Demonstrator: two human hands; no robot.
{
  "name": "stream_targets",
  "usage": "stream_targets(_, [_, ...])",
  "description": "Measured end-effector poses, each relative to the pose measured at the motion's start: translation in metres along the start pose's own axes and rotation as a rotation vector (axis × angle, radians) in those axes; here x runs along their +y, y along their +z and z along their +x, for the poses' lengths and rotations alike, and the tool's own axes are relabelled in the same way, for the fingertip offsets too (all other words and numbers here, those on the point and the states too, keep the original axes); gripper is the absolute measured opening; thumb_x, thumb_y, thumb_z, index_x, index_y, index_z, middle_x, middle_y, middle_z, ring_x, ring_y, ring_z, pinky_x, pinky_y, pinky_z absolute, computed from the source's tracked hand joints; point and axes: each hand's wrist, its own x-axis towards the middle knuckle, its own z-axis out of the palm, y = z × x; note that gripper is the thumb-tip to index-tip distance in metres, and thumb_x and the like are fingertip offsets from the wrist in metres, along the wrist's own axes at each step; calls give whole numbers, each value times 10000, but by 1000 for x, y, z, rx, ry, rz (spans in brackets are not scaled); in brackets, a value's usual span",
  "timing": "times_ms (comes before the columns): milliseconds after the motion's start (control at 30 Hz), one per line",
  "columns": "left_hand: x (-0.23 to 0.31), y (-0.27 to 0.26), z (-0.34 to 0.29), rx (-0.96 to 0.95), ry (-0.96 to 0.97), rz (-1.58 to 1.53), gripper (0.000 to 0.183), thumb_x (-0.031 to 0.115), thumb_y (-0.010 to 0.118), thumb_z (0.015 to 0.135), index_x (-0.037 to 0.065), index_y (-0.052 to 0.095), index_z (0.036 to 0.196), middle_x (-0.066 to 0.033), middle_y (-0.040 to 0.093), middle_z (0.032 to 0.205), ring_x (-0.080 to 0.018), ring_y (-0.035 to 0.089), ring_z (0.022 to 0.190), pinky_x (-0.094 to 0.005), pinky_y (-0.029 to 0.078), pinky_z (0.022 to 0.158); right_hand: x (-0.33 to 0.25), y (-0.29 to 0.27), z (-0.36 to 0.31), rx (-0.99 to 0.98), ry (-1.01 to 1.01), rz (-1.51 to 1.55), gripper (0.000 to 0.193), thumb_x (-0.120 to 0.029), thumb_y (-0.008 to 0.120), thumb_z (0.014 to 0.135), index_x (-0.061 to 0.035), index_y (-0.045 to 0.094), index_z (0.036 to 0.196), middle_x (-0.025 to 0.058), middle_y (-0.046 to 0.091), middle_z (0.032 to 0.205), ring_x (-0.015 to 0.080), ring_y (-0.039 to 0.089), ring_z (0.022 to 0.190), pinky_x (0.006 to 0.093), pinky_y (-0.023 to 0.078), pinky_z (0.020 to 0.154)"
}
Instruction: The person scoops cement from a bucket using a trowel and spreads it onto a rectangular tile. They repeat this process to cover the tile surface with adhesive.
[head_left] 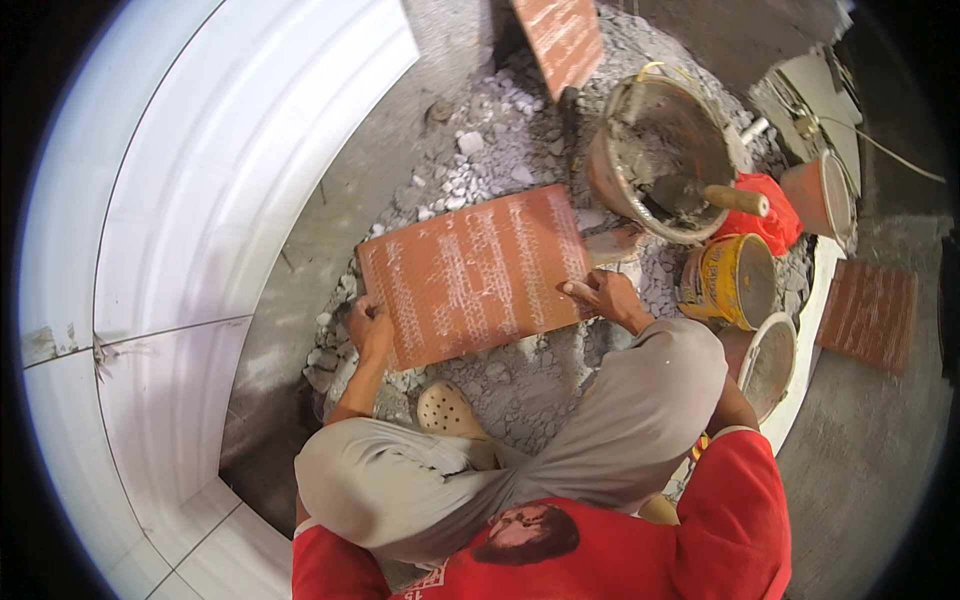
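Observation:
A large reddish-brown tile (475, 270), its ribbed back streaked with white, spans the space between my two hands. My left hand (370, 325) grips its left edge near the lower corner. At the right edge my right hand (608, 297) holds on, thumb lying on the upper face and the other fingers partly hidden. The tile slants slightly, its right side farther away, above broken rubble. To its upper right stands a bucket (600, 165) with grey mortar inside, and a wooden-handled trowel (737, 200) rests across its rim.
White wall tiles (230, 150) cover the left side. A yellow tub (715, 282), a red plastic bag (765, 215) and further buckets (818, 195) stand right. Another reddish tile (868, 315) lies on the far-right floor; one more (562, 40) leans at the back. Loose rubble (475, 165) covers the ground.

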Motion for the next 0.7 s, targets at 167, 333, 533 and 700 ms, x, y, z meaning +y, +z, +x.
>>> stream_targets(167, [24, -25, 7, -106, 141, 228, 485, 183, 676, 923, -71, 605, 1330, -217, 667, 1302, -300, 655, 1183, -397, 489, 1011, -15, -67, -23, -218, -18, -198, 506, -530, 664, 952, -33, 752, 960, 165, 740, 826, 292, 721, 714, 408, 553, 711])
stream_targets(333, [106, -33, -10, -378, 565, 142, 526, 318, 686, 945, -77, 627, 1287, -219, 698, 1233, -301, 665, 1180, -405, 495, 1030, -23, -204, -67, 695, -353, -344, 220, -268, 678, 955, -57, 730, 989, 152, 718, 939, 315, 713, 867, 456, 557, 748])
stream_targets(533, [284, 49, -35, -697, 934, 263, 710, 532, 630, 963, -89, 606, 1306, -247, 676, 1269, -305, 654, 1201, -421, 505, 1019, -2, -280, -14, 231, 29, -849, 373, -393, 760, 860, -38, 753, 973, 184, 740, 971, 342, 726, 932, 464, 574, 785])
stream_targets(700, [390, 157, -39, -523, 891, 249, 971, 612, 724, 871, -95, 448, 1477, -301, 576, 1397, -362, 569, 1322, -446, 490, 1063, -2, -284, 16, -4, 1, -894, 262, -268, 738, 837, -24, 770, 928, 218, 755, 948, 377, 741, 916, 473, 593, 775])
